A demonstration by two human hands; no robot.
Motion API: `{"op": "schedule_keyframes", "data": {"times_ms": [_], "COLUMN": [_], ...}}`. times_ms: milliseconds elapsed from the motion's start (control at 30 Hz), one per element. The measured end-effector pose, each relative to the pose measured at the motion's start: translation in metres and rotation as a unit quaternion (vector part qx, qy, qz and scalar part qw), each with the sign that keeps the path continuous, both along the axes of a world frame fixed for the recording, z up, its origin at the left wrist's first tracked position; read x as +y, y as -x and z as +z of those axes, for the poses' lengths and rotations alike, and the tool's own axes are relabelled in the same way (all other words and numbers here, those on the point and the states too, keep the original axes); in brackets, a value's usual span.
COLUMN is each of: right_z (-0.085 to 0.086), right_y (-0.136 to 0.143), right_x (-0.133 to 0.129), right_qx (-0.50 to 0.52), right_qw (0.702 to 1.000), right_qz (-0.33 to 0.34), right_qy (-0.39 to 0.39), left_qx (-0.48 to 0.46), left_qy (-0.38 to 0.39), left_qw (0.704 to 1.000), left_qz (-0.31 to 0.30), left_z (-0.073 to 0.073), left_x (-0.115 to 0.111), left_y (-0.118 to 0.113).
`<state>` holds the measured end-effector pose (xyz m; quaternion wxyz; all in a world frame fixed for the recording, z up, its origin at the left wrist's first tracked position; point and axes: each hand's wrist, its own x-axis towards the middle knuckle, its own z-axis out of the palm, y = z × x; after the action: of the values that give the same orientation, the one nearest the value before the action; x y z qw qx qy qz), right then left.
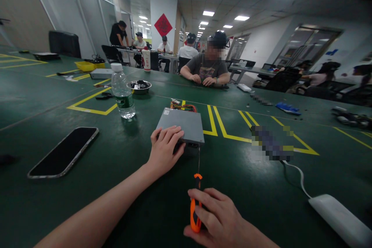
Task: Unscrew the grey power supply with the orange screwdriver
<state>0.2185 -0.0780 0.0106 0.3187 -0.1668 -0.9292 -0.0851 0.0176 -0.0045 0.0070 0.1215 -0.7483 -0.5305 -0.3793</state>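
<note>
The right hand [216, 217] has its grip curled around the orange-and-black handle of a screwdriver [198, 182], thumb on one side and fingers on the other. The screwdriver points away toward 12 o'clock, its thin shaft reaching the near side of a grey metal box [188, 122] by the right corner; whether the tip is seated in anything is too small to tell. The left hand [165, 149] has its grip spread, fingers laid on the box's top by the near left edge and thumb before its near face. The box lies flat on the green counter [139, 209].

Taking the box as the clock's centre, a bundle of coloured cables [187, 107] lies against its far side at 12 o'clock. An upright water bottle [123, 99] stands near 10 o'clock, with a metal bowl [141, 90] of dark pieces just beyond, between 10 and 11. A phone [65, 153] lies between 8 and 9. Just past 3 o'clock rests a blurred dark item [270, 143], a white cable [301, 174] running from it to a white block [343, 219] at 4. Farther off, a paper cup [146, 61] stands at 11, and a seated person [207, 64] rests both arms on the counter at 1 o'clock
</note>
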Motion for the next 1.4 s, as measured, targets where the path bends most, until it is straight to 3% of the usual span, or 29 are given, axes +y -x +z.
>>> {"op": "schedule_keyframes", "data": {"times_ms": [200, 533, 967, 1400], "right_z": [0.009, -0.004, 0.004, 0.006], "right_y": [0.004, 0.001, 0.011, 0.018], "right_x": [-0.002, -0.001, 0.0, 0.002], "right_qx": [-0.068, 0.0, 0.007, 0.03], "right_qw": [0.997, 1.0, 0.998, 0.999], "right_qz": [-0.01, 0.003, 0.056, 0.043], "right_qy": [0.024, 0.01, -0.012, -0.006], "left_qx": [-0.001, 0.005, -0.005, -0.007], "left_qy": [0.0, -0.001, -0.001, -0.003], "left_qw": [1.0, 1.0, 1.0, 1.0], "left_qz": [-0.001, 0.002, -0.002, -0.004], "left_z": [0.0, 0.0, -0.001, 0.0], "left_x": [0.0, 0.0, 0.0, 0.0], "left_y": [0.0, 0.0, 0.0, 0.0]}}
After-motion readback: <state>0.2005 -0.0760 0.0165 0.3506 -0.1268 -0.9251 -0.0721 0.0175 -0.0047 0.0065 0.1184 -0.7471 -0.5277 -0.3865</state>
